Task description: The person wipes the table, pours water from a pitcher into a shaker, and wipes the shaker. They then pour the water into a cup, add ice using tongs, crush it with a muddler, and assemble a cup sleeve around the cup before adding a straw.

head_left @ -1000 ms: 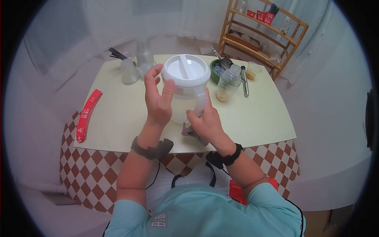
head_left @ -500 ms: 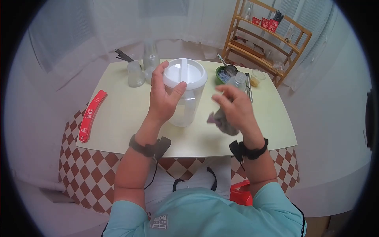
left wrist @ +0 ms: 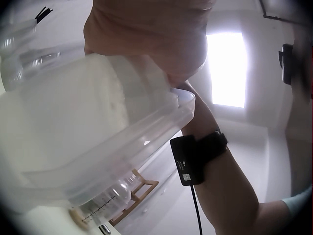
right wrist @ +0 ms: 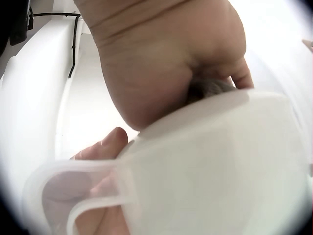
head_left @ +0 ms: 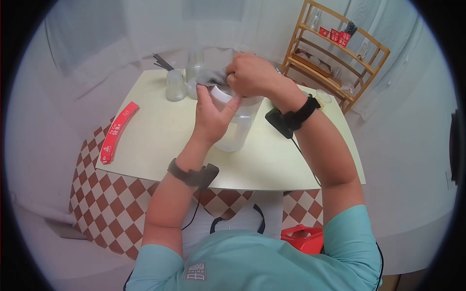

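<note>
A translucent plastic pitcher (head_left: 234, 138) with a white lid (head_left: 222, 95) stands on the pale table (head_left: 281, 167). My left hand (head_left: 212, 119) grips it near the top, with the thumb on the near side of the rim. Over the lid, my right hand (head_left: 255, 75) holds a bunched grey cloth (head_left: 212, 76), its fingers curled into the fabric. Part of the lid is hidden by that hand and the cloth. In the right wrist view the pitcher handle (right wrist: 80, 169) shows at the left, close to the left hand's fingers.
Stacked clear cups (head_left: 175, 88) and black straws (head_left: 162, 62) stand at the back left. A red printed strip (head_left: 117, 132) lies along the left edge. A graduated bottle (left wrist: 105, 203) is beyond the pitcher. A wooden rack (head_left: 335, 51) stands behind; a red container (head_left: 303, 237) sits below the table's front.
My right hand has left the pitcher's handle side, swung out to the right with the cloth, then risen up and left onto the lid. My left hand stays at the pitcher's top.
</note>
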`<state>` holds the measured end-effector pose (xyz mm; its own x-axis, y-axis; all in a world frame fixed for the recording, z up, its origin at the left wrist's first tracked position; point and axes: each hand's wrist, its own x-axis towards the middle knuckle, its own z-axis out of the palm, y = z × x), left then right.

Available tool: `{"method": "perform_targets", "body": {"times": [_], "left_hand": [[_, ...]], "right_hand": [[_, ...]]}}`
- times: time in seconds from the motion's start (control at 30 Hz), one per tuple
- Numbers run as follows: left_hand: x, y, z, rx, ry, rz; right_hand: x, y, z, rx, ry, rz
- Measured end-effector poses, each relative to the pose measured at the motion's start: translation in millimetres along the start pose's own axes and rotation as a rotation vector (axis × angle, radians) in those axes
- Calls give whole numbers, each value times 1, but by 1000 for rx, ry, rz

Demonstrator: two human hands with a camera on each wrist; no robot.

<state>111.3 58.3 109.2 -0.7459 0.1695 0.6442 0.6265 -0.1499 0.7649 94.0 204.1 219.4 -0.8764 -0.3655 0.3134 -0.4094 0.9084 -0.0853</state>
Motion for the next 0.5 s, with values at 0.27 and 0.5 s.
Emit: {"method": "perform_targets", "body": {"times": [0.27, 0.5], "left_hand": [[2, 4, -3, 42, -4, -40], [0, -3, -3, 103, 28, 31]], "right_hand": [[2, -3, -27, 58, -390, -83], [17, 6, -4, -257, -136, -22]]}}
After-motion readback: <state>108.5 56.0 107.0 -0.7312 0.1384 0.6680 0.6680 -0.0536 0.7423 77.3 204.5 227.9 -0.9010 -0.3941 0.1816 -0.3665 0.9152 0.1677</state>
